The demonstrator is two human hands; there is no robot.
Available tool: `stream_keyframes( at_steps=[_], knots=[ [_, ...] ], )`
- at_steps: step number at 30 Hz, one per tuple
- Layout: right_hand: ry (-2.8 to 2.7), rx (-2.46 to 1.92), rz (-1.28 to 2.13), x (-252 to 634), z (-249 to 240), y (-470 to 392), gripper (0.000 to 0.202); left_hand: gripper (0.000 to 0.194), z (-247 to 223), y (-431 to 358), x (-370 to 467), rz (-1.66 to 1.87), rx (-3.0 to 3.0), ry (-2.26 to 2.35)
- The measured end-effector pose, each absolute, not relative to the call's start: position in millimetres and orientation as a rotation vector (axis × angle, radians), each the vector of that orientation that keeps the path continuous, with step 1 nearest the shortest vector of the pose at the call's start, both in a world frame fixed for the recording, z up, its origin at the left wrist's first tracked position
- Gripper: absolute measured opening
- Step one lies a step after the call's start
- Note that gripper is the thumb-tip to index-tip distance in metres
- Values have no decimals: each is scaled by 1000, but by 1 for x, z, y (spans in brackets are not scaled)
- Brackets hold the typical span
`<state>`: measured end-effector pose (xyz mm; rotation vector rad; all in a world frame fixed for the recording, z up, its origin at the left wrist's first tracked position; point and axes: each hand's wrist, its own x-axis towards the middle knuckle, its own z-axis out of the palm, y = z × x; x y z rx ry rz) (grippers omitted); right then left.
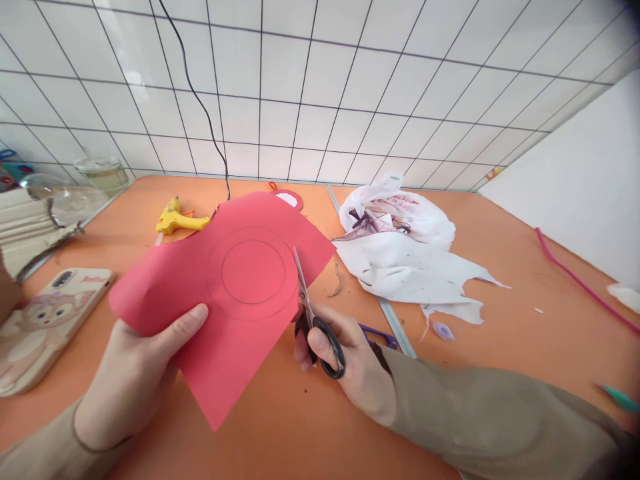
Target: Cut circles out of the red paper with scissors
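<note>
A sheet of red paper with two drawn circles, one inside the other, is held up over the orange table. My left hand grips its lower left part, thumb on top and fingers hidden beneath. In my right hand are scissors with black handles, their blades at the paper's right side. One blade lies over the paper beside the outer circle's right edge, where the paper is cut.
Behind the paper lie a yellow glue gun and a small red ring-shaped piece. A white plastic bag rests partly over a metal ruler. At left is a phone; a green-tipped object is far right.
</note>
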<state>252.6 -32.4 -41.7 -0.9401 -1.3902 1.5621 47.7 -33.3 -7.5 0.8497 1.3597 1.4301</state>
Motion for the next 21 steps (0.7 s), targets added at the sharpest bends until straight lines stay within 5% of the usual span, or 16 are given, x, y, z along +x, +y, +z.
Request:
stream_keyframes(
  at_steps=[21],
  knots=[
    [-1375, -878, 1575, 253, -49, -32, 36, 38, -7, -32, 47, 1462, 845, 1388]
  ],
)
